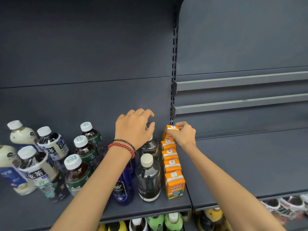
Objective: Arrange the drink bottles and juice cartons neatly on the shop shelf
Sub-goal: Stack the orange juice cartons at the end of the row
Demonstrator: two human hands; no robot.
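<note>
A row of several orange juice cartons runs front to back along the right edge of the dark shelf. My right hand pinches the rearmost carton at its top. Left of the cartons stand clear dark bottles in a line. My left hand curls over the cap of the rear bottle in that line, hiding its top. A blue bottle stands partly under my left forearm.
Dark tea bottles with white caps, pale-labelled tea bottles and cream bottles crowd the left of the shelf. The neighbouring shelf section lies to the right. More bottles stand on the shelf below.
</note>
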